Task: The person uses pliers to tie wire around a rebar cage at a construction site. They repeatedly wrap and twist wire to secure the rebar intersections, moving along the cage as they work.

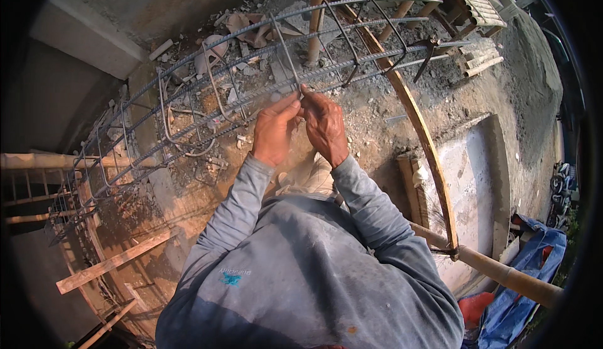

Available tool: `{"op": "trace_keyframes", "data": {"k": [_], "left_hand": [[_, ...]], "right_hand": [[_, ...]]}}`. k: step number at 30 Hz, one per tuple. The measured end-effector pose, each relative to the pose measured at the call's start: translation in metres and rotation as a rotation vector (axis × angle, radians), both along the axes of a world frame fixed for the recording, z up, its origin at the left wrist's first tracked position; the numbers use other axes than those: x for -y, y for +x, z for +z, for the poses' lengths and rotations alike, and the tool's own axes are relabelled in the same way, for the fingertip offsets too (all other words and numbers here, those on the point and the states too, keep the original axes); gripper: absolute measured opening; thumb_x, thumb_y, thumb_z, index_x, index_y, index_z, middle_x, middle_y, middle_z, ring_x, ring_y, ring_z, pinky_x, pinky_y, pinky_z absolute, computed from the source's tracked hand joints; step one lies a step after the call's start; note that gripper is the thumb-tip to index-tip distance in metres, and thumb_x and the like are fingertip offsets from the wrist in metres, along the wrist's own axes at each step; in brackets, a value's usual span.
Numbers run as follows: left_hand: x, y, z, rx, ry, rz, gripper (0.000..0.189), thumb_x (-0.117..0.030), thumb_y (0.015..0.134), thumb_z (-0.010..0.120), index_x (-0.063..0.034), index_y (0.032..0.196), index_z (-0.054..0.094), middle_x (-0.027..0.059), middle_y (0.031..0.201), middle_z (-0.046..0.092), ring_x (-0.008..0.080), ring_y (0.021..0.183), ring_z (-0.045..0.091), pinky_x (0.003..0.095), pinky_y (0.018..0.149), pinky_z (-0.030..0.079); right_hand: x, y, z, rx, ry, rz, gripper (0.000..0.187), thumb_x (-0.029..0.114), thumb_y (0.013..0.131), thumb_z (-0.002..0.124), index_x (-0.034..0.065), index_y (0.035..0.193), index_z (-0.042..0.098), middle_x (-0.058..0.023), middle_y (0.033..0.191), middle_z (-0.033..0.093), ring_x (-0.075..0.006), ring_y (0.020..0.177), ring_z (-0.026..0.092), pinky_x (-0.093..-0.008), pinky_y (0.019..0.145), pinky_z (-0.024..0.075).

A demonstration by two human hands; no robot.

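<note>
A long cage of ribbed steel reinforcing bars slants across the view in front of me. Square-bent stirrups ring its bars, and one steel stirrup comes down to my fingertips. My left hand and my right hand meet at that stirrup's lower corner, by the near bars. Thumbs and fingertips are drawn close together there. Whatever thin piece may be between them is hidden by the fingers. Dark steel pincers hang over the bars near the cage's right end.
A curved wooden plank passes under the cage at right, down to a bamboo pole. Bamboo posts rise behind the cage. Broken rubble covers the ground. Another plank lies lower left; a blue tarp lies lower right.
</note>
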State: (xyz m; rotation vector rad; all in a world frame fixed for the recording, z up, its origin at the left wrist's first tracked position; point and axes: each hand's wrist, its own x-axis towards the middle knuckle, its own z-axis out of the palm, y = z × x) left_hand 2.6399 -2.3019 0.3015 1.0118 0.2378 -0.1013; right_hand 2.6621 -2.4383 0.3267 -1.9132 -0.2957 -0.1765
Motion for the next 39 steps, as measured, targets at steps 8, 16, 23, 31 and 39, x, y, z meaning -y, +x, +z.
{"op": "trace_keyframes", "data": {"k": [8,16,23,31,39], "left_hand": [[0.012,-0.003,0.012,-0.088,-0.217,0.031,0.044,-0.032,0.108,0.053,-0.0023,0.139,0.06,0.0071,0.128,0.066,0.0189,0.115,0.063,0.0349,0.097,0.05],[0.027,0.011,-0.018,0.006,-0.262,-0.047,0.03,-0.03,0.108,0.056,-0.0124,0.13,0.067,0.0027,0.129,0.068,0.0167,0.117,0.064,0.0343,0.102,0.049],[0.031,0.021,-0.038,0.18,-0.199,-0.003,0.02,-0.013,0.105,0.059,-0.0125,0.125,0.065,0.0029,0.117,0.069,0.0174,0.106,0.068,0.0321,0.09,0.056],[0.032,0.019,-0.021,0.001,-0.466,0.025,0.005,-0.017,0.105,0.06,-0.014,0.108,0.063,-0.0024,0.096,0.066,0.0086,0.084,0.064,0.0275,0.071,0.051],[0.032,0.024,0.003,-0.122,-0.202,0.165,0.008,-0.017,0.1,0.062,-0.0092,0.098,0.064,-0.0075,0.067,0.045,0.0046,0.051,0.038,0.0229,0.047,0.03]], "right_hand": [[0.015,0.002,0.029,-0.006,-0.357,0.088,0.036,0.025,0.096,0.065,-0.0049,0.115,0.073,-0.0234,0.099,0.063,-0.0398,0.091,0.066,-0.0462,0.079,0.0528],[0.017,0.009,0.037,0.024,-0.768,0.099,0.017,0.02,0.085,0.071,0.0068,0.094,0.074,-0.0188,0.08,0.071,-0.0419,0.081,0.071,-0.0515,0.07,0.0562],[0.018,0.019,0.04,0.145,-0.706,0.117,0.021,0.025,0.081,0.074,0.0048,0.085,0.069,-0.0208,0.074,0.069,-0.0428,0.075,0.07,-0.0508,0.065,0.0561],[0.023,0.029,0.05,0.167,-0.676,0.169,0.017,0.022,0.083,0.068,0.0048,0.085,0.069,-0.0213,0.074,0.069,-0.0452,0.075,0.069,-0.0519,0.064,0.0552],[0.019,0.06,0.062,0.171,-0.531,0.336,0.018,0.017,0.083,0.066,-0.0004,0.082,0.069,-0.0226,0.075,0.067,-0.0435,0.078,0.068,-0.0516,0.069,0.0524]]}}
